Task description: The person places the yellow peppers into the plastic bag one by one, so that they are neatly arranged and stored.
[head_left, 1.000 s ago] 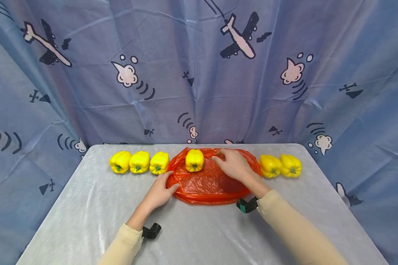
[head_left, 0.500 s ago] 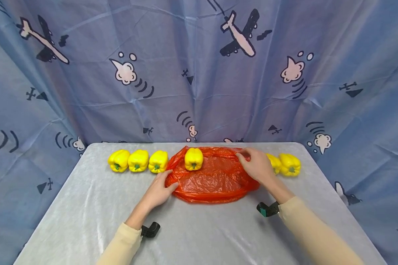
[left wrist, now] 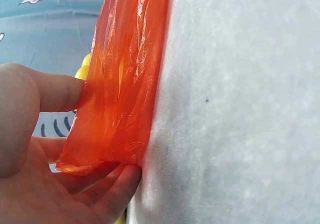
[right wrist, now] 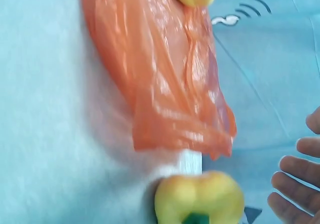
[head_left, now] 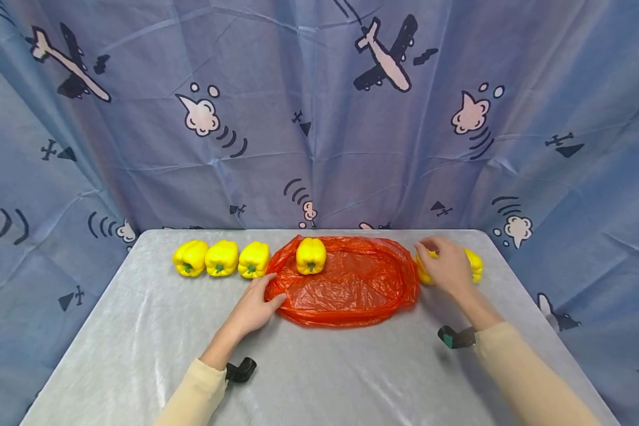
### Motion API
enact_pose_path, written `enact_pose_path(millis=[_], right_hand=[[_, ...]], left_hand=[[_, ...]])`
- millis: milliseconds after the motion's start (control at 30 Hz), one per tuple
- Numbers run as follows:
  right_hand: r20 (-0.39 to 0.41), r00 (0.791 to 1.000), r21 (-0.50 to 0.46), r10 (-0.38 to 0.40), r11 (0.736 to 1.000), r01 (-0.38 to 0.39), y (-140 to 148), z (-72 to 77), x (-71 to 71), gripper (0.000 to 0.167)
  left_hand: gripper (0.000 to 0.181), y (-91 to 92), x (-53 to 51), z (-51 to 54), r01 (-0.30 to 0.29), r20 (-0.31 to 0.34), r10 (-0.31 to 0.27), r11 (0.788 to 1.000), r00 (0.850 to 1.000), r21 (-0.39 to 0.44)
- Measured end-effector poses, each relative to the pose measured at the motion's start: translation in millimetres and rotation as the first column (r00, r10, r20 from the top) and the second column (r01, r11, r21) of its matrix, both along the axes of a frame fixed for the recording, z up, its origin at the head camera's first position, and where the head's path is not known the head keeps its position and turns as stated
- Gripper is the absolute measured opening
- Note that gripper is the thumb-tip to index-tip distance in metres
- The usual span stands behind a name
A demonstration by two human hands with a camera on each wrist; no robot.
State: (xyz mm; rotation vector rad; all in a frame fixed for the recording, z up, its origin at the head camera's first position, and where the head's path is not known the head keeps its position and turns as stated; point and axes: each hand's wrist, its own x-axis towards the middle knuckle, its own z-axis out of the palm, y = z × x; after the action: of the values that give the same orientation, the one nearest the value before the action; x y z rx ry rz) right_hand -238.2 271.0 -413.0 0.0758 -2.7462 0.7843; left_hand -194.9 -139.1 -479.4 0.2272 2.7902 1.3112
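An open red plastic bag lies on the table, with a yellow bell pepper inside at its back left. My left hand is at the bag's left end; in the left wrist view its thumb and fingers curl round the bag's edge. Above the nearer of two peppers on the right hovers my right hand, which partly hides both. The right wrist view has that hand with fingers apart and nothing held, beside a pepper past the bag's end.
Three more yellow peppers stand in a row left of the bag, the nearest close to its edge. The pale table ends at a blue patterned curtain. A dark device is strapped under each wrist.
My right hand has moved right, from over the bag to over the peppers on the right. The pepper in the bag and my left hand have stayed in place.
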Motion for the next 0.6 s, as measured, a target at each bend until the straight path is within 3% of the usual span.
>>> enact_pose_path(millis=[600], right_hand=[[-0.054,0.989,-0.08,-0.137,0.988,0.132,60.6,2.7,0.3,0.051]], left_hand=[[0.06,-1.4,-1.0,-0.8,0.0,0.007,0.0,1.0,1.0,-0.008]])
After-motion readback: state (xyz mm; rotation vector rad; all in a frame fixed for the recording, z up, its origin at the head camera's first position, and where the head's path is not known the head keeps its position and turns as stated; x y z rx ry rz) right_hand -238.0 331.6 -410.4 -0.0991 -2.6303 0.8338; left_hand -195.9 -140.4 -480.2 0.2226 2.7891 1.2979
